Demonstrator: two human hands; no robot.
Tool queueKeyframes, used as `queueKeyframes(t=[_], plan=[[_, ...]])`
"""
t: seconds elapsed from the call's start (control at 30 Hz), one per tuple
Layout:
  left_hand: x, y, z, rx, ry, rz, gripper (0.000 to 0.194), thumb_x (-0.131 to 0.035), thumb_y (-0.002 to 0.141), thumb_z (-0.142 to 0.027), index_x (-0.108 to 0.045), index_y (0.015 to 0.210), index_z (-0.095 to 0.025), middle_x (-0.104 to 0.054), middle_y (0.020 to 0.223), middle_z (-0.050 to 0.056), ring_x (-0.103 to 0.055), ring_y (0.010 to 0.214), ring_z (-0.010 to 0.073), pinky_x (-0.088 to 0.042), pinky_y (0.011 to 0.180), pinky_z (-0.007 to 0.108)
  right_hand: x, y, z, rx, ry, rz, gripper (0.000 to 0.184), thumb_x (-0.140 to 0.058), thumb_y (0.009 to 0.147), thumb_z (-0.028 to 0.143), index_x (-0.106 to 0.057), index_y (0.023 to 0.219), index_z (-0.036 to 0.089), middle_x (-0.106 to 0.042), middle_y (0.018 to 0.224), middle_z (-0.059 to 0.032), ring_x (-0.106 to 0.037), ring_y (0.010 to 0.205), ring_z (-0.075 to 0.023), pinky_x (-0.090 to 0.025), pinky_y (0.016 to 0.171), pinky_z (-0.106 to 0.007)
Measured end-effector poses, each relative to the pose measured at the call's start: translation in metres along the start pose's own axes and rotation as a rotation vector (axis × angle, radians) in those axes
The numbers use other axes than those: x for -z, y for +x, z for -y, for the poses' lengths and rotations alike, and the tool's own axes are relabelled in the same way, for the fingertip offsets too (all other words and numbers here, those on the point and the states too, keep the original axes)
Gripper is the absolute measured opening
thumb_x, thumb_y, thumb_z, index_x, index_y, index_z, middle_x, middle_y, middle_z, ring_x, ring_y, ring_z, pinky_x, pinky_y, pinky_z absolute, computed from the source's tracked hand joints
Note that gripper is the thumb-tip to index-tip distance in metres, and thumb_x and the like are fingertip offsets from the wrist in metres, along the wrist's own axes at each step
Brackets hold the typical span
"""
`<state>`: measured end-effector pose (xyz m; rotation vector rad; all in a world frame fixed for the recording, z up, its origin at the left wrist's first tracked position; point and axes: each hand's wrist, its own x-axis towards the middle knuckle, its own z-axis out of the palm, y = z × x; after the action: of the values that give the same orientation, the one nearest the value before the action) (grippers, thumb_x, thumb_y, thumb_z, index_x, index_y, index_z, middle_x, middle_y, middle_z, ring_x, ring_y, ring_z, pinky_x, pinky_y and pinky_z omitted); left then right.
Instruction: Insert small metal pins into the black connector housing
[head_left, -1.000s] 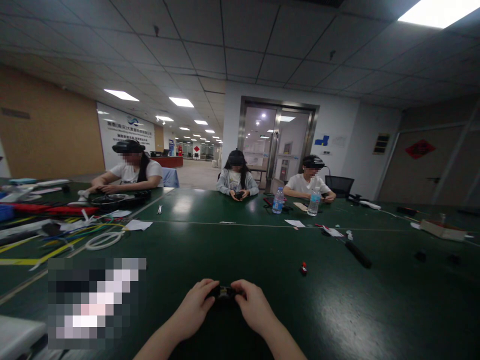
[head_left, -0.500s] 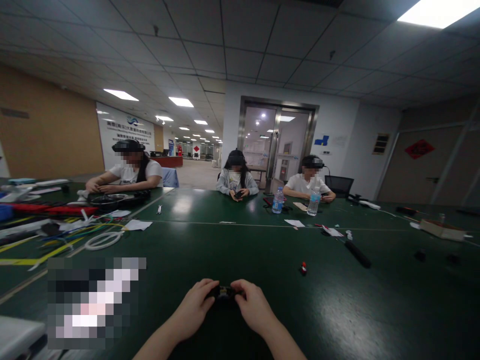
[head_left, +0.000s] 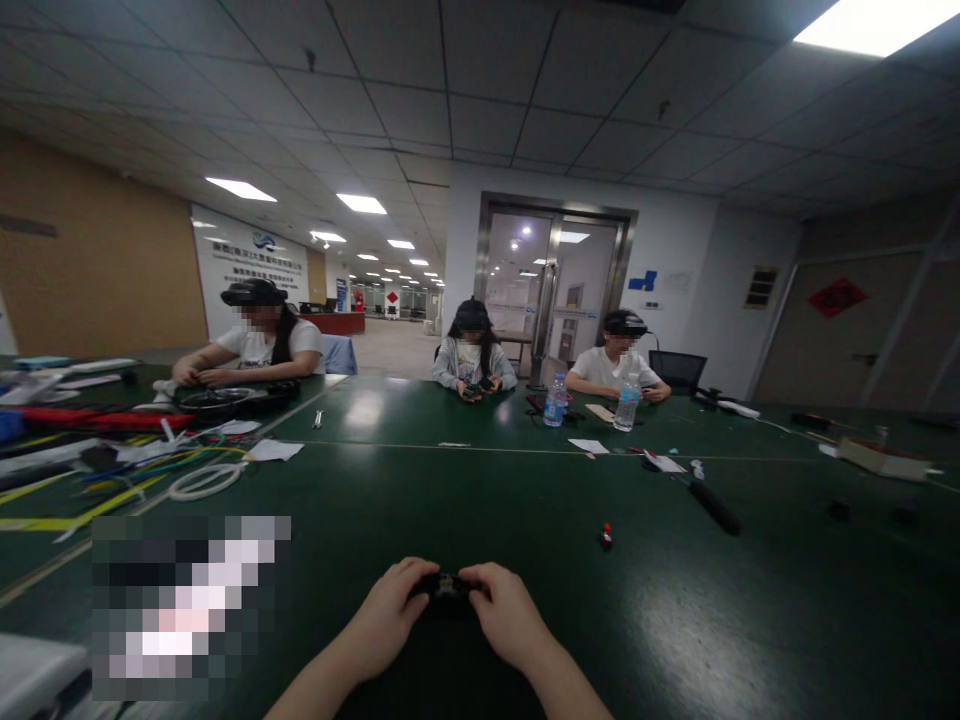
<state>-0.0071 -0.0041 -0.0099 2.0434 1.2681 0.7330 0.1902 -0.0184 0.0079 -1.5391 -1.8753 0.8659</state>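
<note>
A small black object (head_left: pixel 448 587) with a lighter patch in its middle is held low at the front of the green table (head_left: pixel 480 500). My left hand (head_left: pixel 397 603) pinches its left end between thumb and fingers. On the opposite end, my right hand (head_left: pixel 500 605) grips it the same way. Its kind is too dark and small to make out, and both ends are covered by my fingers. Beyond my right hand lies a small red and black item (head_left: pixel 606 537).
Cables and a white coil (head_left: pixel 206 482) clutter the left side. A black rod (head_left: pixel 715 508), paper (head_left: pixel 589 447), two water bottles (head_left: pixel 555 402) and an open box (head_left: pixel 883 460) are to the right. Three people with headsets sit across, the middle person's hands (head_left: pixel 480 387) holding dark parts.
The object between my hands has tilted slightly, and its middle looks darker. Both my hands stay almost in place. The middle person's hands have moved a little apart.
</note>
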Motion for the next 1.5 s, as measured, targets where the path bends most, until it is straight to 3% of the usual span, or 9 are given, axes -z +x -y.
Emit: queueKeyframes(t=[0.43,0.73,1.03,1.5], plan=[[0.002,-0.002,-0.007,-0.026,0.029,0.018,0.026,-0.042,0.079,-0.020,-0.054,0.101,-0.023,-0.054,0.107,0.003,-0.049,0.100,0.0186,-0.037,0.089,0.032,0.003,-0.003,0.005,0.004,-0.009,0.029,0.037,-0.043,0.076,0.014,-0.058,0.107,0.029,-0.058,0.110,0.0021,-0.052,0.104,-0.0155,-0.040,0.087,-0.029],[0.001,0.000,-0.011,-0.024,0.067,0.007,0.027,-0.042,0.076,-0.017,-0.055,0.098,-0.021,-0.056,0.106,0.004,-0.049,0.100,0.0193,-0.036,0.090,0.033,-0.003,0.003,-0.003,0.100,-0.032,0.008,0.039,-0.042,0.075,0.012,-0.060,0.106,0.027,-0.060,0.106,-0.0006,-0.054,0.100,-0.0147,-0.038,0.088,-0.026],[0.001,-0.001,-0.007,-0.026,0.040,0.014,0.026,-0.042,0.078,-0.019,-0.055,0.100,-0.023,-0.054,0.108,0.003,-0.049,0.101,0.0180,-0.036,0.091,0.032,-0.002,0.002,-0.003,0.023,-0.010,0.025,0.038,-0.042,0.077,0.015,-0.057,0.110,0.027,-0.057,0.110,0.0004,-0.053,0.103,-0.0154,-0.040,0.085,-0.027],[0.002,-0.001,-0.010,-0.027,0.034,0.017,0.026,-0.042,0.078,-0.019,-0.056,0.100,-0.023,-0.054,0.108,0.003,-0.049,0.100,0.0185,-0.037,0.090,0.032,0.000,0.001,-0.001,0.043,-0.025,0.030,0.037,-0.042,0.077,0.014,-0.057,0.108,0.027,-0.057,0.110,0.0012,-0.053,0.101,-0.0143,-0.040,0.086,-0.027]])
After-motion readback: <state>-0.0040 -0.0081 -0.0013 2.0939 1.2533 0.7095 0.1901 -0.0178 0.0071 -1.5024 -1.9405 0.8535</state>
